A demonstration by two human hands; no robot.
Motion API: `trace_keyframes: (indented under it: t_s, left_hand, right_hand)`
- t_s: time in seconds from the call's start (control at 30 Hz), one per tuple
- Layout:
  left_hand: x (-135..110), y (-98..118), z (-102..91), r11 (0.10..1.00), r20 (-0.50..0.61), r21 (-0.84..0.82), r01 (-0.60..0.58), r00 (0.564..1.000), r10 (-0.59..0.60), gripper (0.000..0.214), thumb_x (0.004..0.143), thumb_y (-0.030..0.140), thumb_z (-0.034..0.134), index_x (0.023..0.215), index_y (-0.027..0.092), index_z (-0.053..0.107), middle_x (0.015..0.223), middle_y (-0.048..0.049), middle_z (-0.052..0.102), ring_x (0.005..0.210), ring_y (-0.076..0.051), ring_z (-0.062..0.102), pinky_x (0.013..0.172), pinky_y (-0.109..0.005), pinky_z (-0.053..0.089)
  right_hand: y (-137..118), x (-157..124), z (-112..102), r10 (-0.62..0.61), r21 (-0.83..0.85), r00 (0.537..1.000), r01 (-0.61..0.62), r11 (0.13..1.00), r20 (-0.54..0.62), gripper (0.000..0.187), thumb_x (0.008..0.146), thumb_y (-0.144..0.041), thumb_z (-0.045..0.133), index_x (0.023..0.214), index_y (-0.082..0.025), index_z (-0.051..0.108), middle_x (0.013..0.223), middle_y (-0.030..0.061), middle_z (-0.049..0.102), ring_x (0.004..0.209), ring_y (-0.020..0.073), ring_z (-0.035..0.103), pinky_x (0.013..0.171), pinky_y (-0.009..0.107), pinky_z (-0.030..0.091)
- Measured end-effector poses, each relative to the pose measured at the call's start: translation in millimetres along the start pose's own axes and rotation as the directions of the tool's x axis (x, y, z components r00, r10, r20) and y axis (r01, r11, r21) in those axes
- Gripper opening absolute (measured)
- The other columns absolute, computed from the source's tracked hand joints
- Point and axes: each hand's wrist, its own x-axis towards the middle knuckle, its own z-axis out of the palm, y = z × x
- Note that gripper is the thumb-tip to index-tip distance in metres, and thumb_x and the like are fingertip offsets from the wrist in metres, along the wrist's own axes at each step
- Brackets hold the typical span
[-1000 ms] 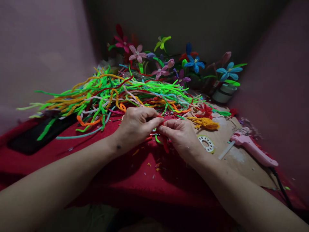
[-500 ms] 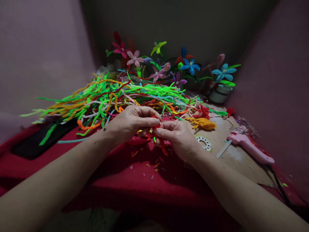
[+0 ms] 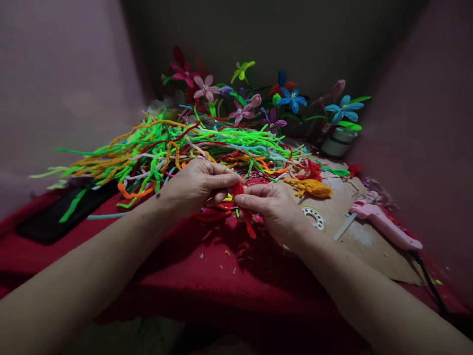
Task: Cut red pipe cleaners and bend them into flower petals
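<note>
Red pipe cleaner (image 3: 238,189) is being pinched between both hands just above the red cloth (image 3: 221,276), its loose end dangling below the right fingers. The left hand (image 3: 195,185) is closing thumb and fingertips on it from one side, while the right hand (image 3: 276,208) is clamping it from the other. A heap of coloured pipe cleaners (image 3: 173,145) is lying just behind, and a pink glue gun (image 3: 384,228) is lying well off to the right.

Your left hand (image 3: 195,185) and right hand (image 3: 275,207) cover most of the red pipe cleaner (image 3: 239,189) pinched between them, so you can't tell its full shape. The pile of pipe cleaners (image 3: 177,143) hides the far edge of the black flat object (image 3: 44,222). The scraps (image 3: 229,256) are too small to identify.
</note>
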Motion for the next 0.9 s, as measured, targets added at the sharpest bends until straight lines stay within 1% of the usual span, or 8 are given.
trace_keyframes:
  t_s: [0.1, 0.27, 0.37, 0.47, 0.57, 0.67, 0.8, 0.9]
  left_hand:
    - [0, 3, 4.5, 0.982, -0.039, 0.181, -0.059, 0.997, 0.067, 0.023, 0.077, 0.032, 0.057, 0.064, 0.014, 0.064, 0.048, 0.0028, 0.047, 0.044, -0.006, 0.038, 0.043, -0.02, 0.027]
    - [0, 8, 16.1, 0.826, -0.164, 0.546, -0.141, 0.949, 0.27, 0.02, 0.073, 0.025, 0.057, 0.057, 0.013, 0.061, 0.055, 0.0006, 0.052, 0.056, -0.009, 0.044, 0.052, -0.021, 0.033]
    - [0, 6, 12.8, 0.918, -0.193, 0.388, -0.086, 0.966, 0.173, 0.025, 0.077, 0.034, 0.054, 0.064, 0.014, 0.06, 0.051, 0.003, 0.047, 0.047, -0.007, 0.038, 0.045, -0.02, 0.028]
    - [1, 5, 5.9, 0.988, -0.057, 0.155, 0.023, 0.998, -0.014, 0.028, 0.077, 0.042, 0.055, 0.074, 0.015, 0.059, 0.05, 0.0036, 0.048, 0.04, -0.006, 0.035, 0.039, -0.02, 0.025]
    - [0, 5, 7.3, 0.983, 0.036, 0.171, 0.065, 0.997, -0.073, 0.024, 0.075, 0.038, 0.059, 0.069, 0.014, 0.057, 0.049, 0.003, 0.049, 0.04, -0.006, 0.038, 0.04, -0.02, 0.027]
    - [-2, 2, 18.5, 0.923, -0.015, 0.377, -0.083, 0.995, 0.096, 0.024, 0.077, 0.031, 0.053, 0.058, 0.016, 0.049, 0.05, 0.0029, 0.046, 0.044, -0.007, 0.038, 0.043, -0.02, 0.029]
    - [-4, -3, 30.6, 0.713, -0.082, 0.636, -0.296, 0.892, 0.444, 0.017, 0.077, 0.023, 0.051, 0.061, 0.016, 0.049, 0.058, 0.0012, 0.048, 0.055, -0.01, 0.04, 0.053, -0.023, 0.032]
    - [-3, -1, 28.5, 0.829, -0.117, 0.514, -0.22, 0.939, 0.322, 0.021, 0.08, 0.028, 0.05, 0.063, 0.016, 0.049, 0.054, 0.0031, 0.045, 0.051, -0.009, 0.038, 0.05, -0.021, 0.031]
  right_hand:
    - [1, -1, 0, -0.014, -0.135, 0.999, 0.008, 0.991, -0.041, 0.024, 0.073, -0.026, 0.059, 0.052, -0.014, 0.058, 0.045, -0.0034, 0.049, 0.04, 0.006, 0.039, 0.042, 0.021, 0.03]
    - [3, -1, 1, -0.049, -0.237, 0.996, 0.031, 0.971, -0.071, 0.026, 0.074, -0.026, 0.059, 0.051, -0.015, 0.056, 0.043, -0.0041, 0.047, 0.039, 0.0058, 0.038, 0.041, 0.021, 0.027]
    - [3, 2, -1, -0.048, -0.095, 0.995, 0.039, 0.995, -0.088, 0.026, 0.073, -0.028, 0.061, 0.051, -0.015, 0.056, 0.046, -0.0029, 0.05, 0.041, 0.0065, 0.041, 0.042, 0.021, 0.031]
    - [3, 7, -4, -0.071, 0.038, 0.981, 0.079, 0.996, -0.178, 0.025, 0.069, -0.032, 0.066, 0.053, -0.015, 0.056, 0.049, -0.0028, 0.052, 0.044, 0.0066, 0.042, 0.045, 0.022, 0.034]
    - [7, 10, -7, -0.071, 0.075, 0.966, 0.092, 0.993, -0.251, 0.026, 0.066, -0.035, 0.068, 0.055, -0.015, 0.055, 0.049, -0.004, 0.05, 0.044, 0.0065, 0.041, 0.045, 0.021, 0.034]
    - [11, 12, -8, -0.098, 0.041, 0.948, 0.116, 0.992, -0.302, 0.027, 0.067, -0.036, 0.067, 0.055, -0.016, 0.053, 0.049, -0.0048, 0.047, 0.044, 0.0061, 0.04, 0.044, 0.021, 0.032]
    - [14, 15, -8, -0.133, -0.002, 0.928, 0.141, 0.99, -0.348, 0.027, 0.068, -0.033, 0.064, 0.053, -0.016, 0.05, 0.047, -0.0059, 0.043, 0.043, 0.0055, 0.037, 0.042, 0.02, 0.03]
    - [14, 17, -7, -0.147, 0.018, 0.923, 0.164, 0.986, -0.355, 0.027, 0.068, -0.036, 0.064, 0.055, -0.017, 0.05, 0.049, -0.0062, 0.044, 0.043, 0.0057, 0.037, 0.042, 0.021, 0.032]
